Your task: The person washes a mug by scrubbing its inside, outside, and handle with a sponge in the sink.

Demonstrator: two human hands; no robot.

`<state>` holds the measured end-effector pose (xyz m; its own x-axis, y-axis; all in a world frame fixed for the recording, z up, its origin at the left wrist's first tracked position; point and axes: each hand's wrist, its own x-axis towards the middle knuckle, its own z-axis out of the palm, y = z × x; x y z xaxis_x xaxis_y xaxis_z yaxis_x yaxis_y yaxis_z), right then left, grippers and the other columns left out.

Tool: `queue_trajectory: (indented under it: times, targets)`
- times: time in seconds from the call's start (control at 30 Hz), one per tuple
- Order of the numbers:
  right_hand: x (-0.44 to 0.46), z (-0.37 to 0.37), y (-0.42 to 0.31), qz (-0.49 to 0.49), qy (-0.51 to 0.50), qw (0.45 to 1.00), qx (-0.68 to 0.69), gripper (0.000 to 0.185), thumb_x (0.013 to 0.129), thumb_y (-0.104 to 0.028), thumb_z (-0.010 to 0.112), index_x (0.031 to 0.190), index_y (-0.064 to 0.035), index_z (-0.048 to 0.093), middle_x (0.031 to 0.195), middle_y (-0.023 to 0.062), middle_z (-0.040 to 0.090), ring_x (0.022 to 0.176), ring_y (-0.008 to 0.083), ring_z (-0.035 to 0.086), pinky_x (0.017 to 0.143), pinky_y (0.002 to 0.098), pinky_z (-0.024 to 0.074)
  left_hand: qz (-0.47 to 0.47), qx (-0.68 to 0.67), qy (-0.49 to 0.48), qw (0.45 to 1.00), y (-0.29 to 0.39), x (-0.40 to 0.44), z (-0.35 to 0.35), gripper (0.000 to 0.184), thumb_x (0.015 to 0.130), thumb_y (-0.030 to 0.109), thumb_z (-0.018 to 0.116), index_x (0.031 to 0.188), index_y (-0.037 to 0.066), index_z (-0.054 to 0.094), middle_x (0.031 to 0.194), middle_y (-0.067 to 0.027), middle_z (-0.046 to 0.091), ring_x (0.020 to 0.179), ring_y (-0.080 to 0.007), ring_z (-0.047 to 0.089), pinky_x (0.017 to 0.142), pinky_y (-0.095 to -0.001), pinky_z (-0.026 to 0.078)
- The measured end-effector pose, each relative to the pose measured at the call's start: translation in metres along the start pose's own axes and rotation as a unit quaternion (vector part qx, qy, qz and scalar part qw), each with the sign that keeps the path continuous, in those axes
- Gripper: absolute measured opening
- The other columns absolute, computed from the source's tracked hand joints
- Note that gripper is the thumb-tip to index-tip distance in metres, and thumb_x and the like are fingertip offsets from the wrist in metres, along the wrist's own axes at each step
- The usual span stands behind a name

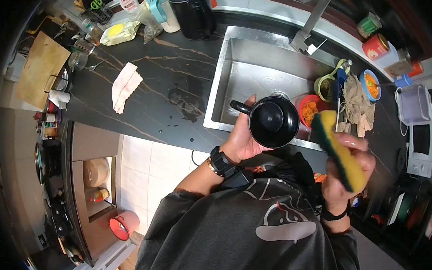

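My left hand (246,138) is closed around a black mug (274,121), held over the front edge of the sink (252,78). The mug's mouth faces up toward me and its handle points left. In my right hand (351,166) is a yellow and green sponge (343,152), raised to the right of the mug and apart from it. Behind the sponge, a red bowl (307,109) with orange scraps sits at the sink's right side, beside a green bowl (325,87) with dark contents.
A faucet (310,23) rises behind the sink. Crumpled brown cloth (358,99) and a blue bowl (371,85) of orange food lie to the right. A pink cloth (126,87) lies on the wet dark counter (172,63); a black kettle (192,12) stands at the back.
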<state>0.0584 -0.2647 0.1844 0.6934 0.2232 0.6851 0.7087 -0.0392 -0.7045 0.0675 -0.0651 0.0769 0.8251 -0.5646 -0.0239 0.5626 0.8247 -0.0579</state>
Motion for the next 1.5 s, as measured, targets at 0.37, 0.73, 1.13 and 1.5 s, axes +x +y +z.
queue_trajectory:
  times: [0.37, 0.73, 1.13, 1.5]
  targets:
    - [-0.004, 0.011, 0.021, 0.141, -0.536, 0.794, -0.251, 0.043, 0.067, 0.012, 0.058, 0.108, 0.0026, 0.050, 0.096, 0.0203, 0.060, 0.091, 0.0357, 0.059, 0.085, 0.0430, 0.0468, 0.251, 0.555, 0.214, 0.764, -0.003, 0.001, 0.035, 0.053, 0.091, 0.047, 0.052, 0.100, -0.004, 0.065, 0.081, -0.0051, 0.064, 0.076, -0.0094, 0.058, 0.067, -0.0247, 0.047]
    - [0.003, 0.036, 0.024, 0.465, -0.029, 0.616, 0.636, 0.059, 0.070, 0.003, 0.056, 0.128, 0.0055, 0.045, 0.128, 0.0150, 0.054, 0.122, 0.0252, 0.047, 0.108, 0.0414, 0.0272, 0.352, 0.519, 0.065, 0.776, 0.001, 0.012, 0.026, 0.057, 0.090, 0.046, 0.047, 0.111, -0.005, 0.060, 0.090, -0.0087, 0.067, 0.082, -0.0128, 0.061, 0.071, -0.0254, 0.049]
    - [-0.022, 0.034, 0.095, 0.038, -0.540, 0.789, -0.292, 0.048, 0.071, -0.005, 0.066, 0.117, 0.0010, 0.054, 0.110, 0.0250, 0.057, 0.099, 0.0425, 0.056, 0.086, 0.0444, 0.0461, 0.253, 0.554, 0.257, 0.750, 0.011, 0.022, 0.003, 0.055, 0.090, 0.050, 0.052, 0.084, -0.003, 0.066, 0.069, -0.0027, 0.060, 0.065, -0.0082, 0.055, 0.057, -0.0240, 0.044]
    - [0.019, 0.036, 0.050, 0.378, -0.252, 0.865, 0.212, 0.043, 0.080, 0.001, 0.066, 0.120, -0.0004, 0.053, 0.107, 0.0052, 0.062, 0.096, 0.0129, 0.059, 0.086, 0.0280, 0.0456, 0.273, 0.663, 0.061, 0.694, 0.023, 0.003, 0.040, 0.071, 0.090, 0.043, 0.055, 0.140, -0.001, 0.031, 0.133, -0.0130, 0.044, 0.121, -0.0181, 0.044, 0.104, -0.0316, 0.031]
